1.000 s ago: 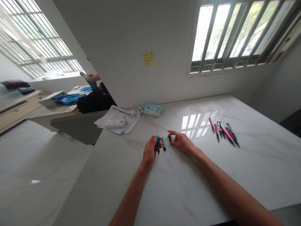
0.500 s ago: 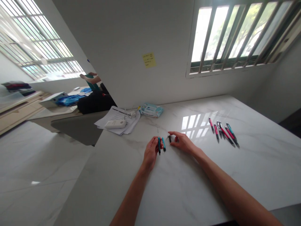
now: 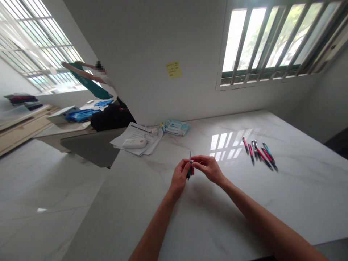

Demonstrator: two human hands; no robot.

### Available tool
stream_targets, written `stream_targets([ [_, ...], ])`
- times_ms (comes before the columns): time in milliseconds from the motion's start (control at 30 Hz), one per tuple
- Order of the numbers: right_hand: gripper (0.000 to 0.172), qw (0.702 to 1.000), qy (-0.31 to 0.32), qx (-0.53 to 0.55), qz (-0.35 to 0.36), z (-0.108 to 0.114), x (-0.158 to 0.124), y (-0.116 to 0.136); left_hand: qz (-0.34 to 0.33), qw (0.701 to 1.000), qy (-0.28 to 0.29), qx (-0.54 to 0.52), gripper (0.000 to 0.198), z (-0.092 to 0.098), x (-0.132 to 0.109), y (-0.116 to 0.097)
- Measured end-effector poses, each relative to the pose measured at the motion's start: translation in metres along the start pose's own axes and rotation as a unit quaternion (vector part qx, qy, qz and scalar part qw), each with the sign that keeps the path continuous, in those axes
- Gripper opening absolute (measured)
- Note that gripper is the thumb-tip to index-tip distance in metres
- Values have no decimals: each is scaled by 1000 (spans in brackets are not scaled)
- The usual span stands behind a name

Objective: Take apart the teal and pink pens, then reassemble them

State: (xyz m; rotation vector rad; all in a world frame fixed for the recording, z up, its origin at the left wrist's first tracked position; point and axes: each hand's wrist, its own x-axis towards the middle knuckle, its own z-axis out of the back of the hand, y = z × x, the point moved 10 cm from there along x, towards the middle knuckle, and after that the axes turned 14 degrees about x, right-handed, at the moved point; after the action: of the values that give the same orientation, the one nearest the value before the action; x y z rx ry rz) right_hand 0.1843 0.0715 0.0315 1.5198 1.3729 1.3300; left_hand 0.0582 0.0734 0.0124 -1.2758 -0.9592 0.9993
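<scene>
Teal-and-black pen parts (image 3: 189, 171) are gripped in my left hand (image 3: 179, 177), its fingers and thumb wrapped round them, the black tip pointing toward me. A thin light rod (image 3: 190, 155), like a pen refill or spring end, sticks up above the fingers. My right hand (image 3: 209, 168) meets the left one, thumb and forefinger pinched at the upper end of the teal part. The small piece between the right fingertips is mostly hidden. Several red, teal and dark pens (image 3: 258, 152) lie on the table to the right.
Papers (image 3: 116, 144) with a white power strip (image 3: 134, 143) and a wipes pack (image 3: 175, 127) sit along the back of the marble-patterned table (image 3: 217, 224). A yellow note (image 3: 173, 69) is on the wall. At far left, another person's arms (image 3: 84, 72) hold up a green cloth (image 3: 91, 86).
My right hand has moved left with a small black pen part to meet my left hand. The teal pieces are now drawn together in the left fingers. The other person has raised the green cloth.
</scene>
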Motion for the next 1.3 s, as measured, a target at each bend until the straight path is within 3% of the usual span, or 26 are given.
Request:
stream_targets([
  [100, 35, 999, 3, 41, -11, -5, -1, -2, -27, 999, 12, 42, 32, -5, -1, -7],
  [200, 32, 998, -53, 26, 7, 10, 1, 1, -30, 998, 10, 52, 32, -5, -1, -5],
  [300, 35, 992, -119, 11, 38, 33, 4, 11, -20, 998, -19, 61, 32, 6, 2, -2],
  [400, 38, 988, -139, 14, 61, 44, 4, 22, -21, 996, -66, 55, 31, 27, 4, -5],
  [533, 33, 996, -52, -53, 42, 21, 2, 23, -16, 994, -97, 48, 33, 44, 2, -13],
  [667, 19, 978, 51, -194, 63, -16, -8, 20, -5, 996, -60, 64, 35, 33, 1, -12],
  [800, 16, 967, 81, -232, 66, -26, -11, 16, -6, 995, -73, 61, 31, 32, 2, -6],
  [900, 13, 960, 73, -265, 53, -14, -7, 13, -2, 993, -118, 17, 33, 47, 4, -2],
  [967, 21, 955, 44, -289, 42, 4, -3, 11, -4, 989, -147, -8, 35, 57, 4, -2],
  [1133, 38, 935, -50, -351, -26, 58, 5, -3, -7, 989, -149, 0, 36, 60, 4, -6],
  [1300, 33, 890, -6, -445, -95, 66, 5, -20, 6, 992, -126, 19, 34, 50, 4, -1],
])
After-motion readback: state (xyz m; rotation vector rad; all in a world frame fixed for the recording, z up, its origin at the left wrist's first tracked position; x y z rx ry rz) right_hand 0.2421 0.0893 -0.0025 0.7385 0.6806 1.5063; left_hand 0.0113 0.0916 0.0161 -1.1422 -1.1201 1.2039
